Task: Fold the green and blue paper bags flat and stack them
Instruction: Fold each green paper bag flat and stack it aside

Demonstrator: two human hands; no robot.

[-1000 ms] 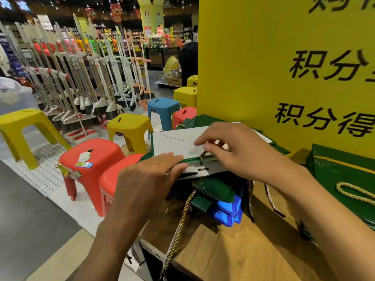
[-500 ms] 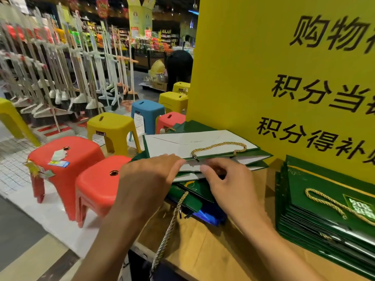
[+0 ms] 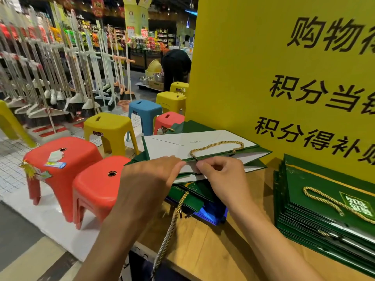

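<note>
A green paper bag (image 3: 178, 145) with a white inside and a gold rope handle (image 3: 217, 146) lies partly open on its side, on top of a loose pile of green bags and a blue bag (image 3: 211, 213). My left hand (image 3: 150, 179) presses on the bag's near left edge. My right hand (image 3: 221, 175) has its fingers curled, pinching the bag's open rim just below the handle's end. A neat stack of flat green bags (image 3: 324, 199) lies at the right on the wooden table (image 3: 203, 250).
A tall yellow sign board (image 3: 274, 67) stands right behind the bags. Red stools (image 3: 60, 159), yellow ones (image 3: 109, 126) and a blue one (image 3: 145, 110) crowd the floor left of the table. Brooms hang on racks (image 3: 50, 67) further left. A person (image 3: 175, 65) bends over in the aisle.
My right hand has drawn back from on top of the bag to its near rim and now pinches it. The white inside and gold handle are uncovered. The view shifted right.
</note>
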